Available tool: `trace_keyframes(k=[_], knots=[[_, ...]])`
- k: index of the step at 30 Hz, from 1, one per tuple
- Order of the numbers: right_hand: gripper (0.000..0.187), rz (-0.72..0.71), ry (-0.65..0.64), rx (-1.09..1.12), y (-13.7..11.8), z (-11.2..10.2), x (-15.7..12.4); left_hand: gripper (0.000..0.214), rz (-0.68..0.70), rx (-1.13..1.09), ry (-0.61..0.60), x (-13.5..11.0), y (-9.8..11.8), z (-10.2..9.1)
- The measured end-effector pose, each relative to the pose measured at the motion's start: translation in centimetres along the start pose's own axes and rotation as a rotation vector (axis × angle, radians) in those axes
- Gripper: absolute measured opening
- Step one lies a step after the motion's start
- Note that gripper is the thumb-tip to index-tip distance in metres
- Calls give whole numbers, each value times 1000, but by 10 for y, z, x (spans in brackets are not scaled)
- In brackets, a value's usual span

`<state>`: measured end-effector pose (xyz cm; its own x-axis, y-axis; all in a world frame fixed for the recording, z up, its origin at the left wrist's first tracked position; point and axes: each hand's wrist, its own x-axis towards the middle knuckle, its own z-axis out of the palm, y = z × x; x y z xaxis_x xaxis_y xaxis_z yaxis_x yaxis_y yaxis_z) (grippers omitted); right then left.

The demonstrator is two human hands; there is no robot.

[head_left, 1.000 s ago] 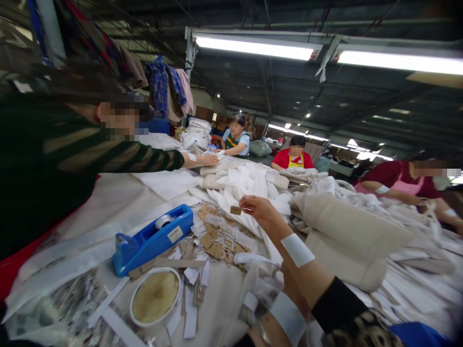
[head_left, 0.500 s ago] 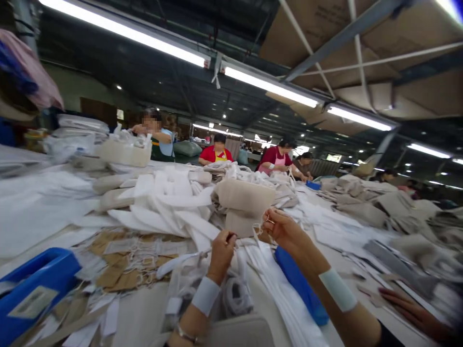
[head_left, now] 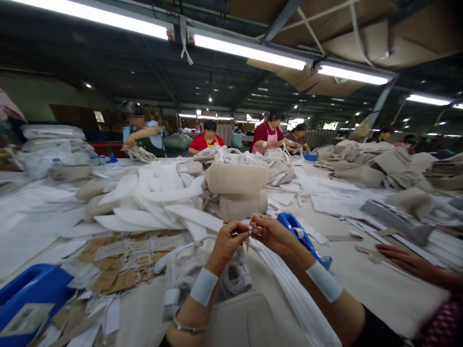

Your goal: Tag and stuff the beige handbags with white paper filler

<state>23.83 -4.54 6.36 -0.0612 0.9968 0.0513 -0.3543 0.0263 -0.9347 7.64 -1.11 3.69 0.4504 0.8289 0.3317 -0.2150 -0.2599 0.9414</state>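
My left hand (head_left: 228, 242) and my right hand (head_left: 272, 234) meet fingertip to fingertip above the worktable. Both are closed in a pinch on a thin white string (head_left: 250, 230), its small ends mostly covered by my fingers. Beneath them lies a beige bag (head_left: 238, 320) with clear-wrapped coiled straps (head_left: 237, 277) on it. Long white padding strips (head_left: 289, 294) run beside it, below my right forearm. To the left, brown hang tags (head_left: 114, 272) with white strings (head_left: 139, 262) lie in a loose heap.
One blue tape dispenser (head_left: 304, 238) stands beyond my right wrist, another blue dispenser (head_left: 34, 299) at lower left. White foam pieces (head_left: 152, 193) and stacked beige bags (head_left: 237, 180) pile up ahead. A co-worker's hand (head_left: 401, 258) rests at right. Several people work across the table.
My hands have come together; my right hand has moved left and the string loop between them has drawn in. The view has shifted, showing more of the right-hand blue dispenser.
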Motion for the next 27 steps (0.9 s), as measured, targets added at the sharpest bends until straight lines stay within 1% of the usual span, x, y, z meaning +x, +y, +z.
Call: trace_keyframes(k=[3, 6, 11, 14, 16, 17, 18, 19, 21, 22, 23, 25, 27], knots=[[29, 8, -5, -31, 0, 1, 0, 15, 3, 14, -1, 1, -1, -1], [25, -29, -32, -121, -6, 0, -3, 15, 28, 4, 11, 2, 0, -1], [12, -123, -135, -419, -27, -5, -10, 19, 57, -47, 31, 2, 4, -3], [1, -267, -180, -726, -39, -9, -14, 17, 48, -100, 26, 1, 4, -4], [7, -390, -167, -921, -42, -11, -16, 16, 30, -154, 12, 0, 4, -4], [9, -430, -153, -972, -41, -12, -16, 16, 20, -182, 1, 0, 5, -4], [9, -445, -137, -967, -40, -13, -17, 15, 11, -211, -10, 0, 5, -4], [9, -437, -127, -911, -37, -14, -16, 15, 4, -242, -23, -1, 6, -3], [7, -382, -135, -729, -28, -15, -15, 14, -8, -300, -50, -1, 9, -2], [9, -344, -145, -622, -22, -15, -14, 14, -12, -329, -63, -2, 11, -2], [16, -294, -156, -504, -16, -15, -12, 13, -15, -354, -70, -2, 12, -2], [39, -174, -191, -287, -4, -14, -9, 14, -11, -381, -75, -3, 14, -1], [60, -74, -262, -122, 5, -12, -4, 14, -3, -382, -77, -3, 15, -1]])
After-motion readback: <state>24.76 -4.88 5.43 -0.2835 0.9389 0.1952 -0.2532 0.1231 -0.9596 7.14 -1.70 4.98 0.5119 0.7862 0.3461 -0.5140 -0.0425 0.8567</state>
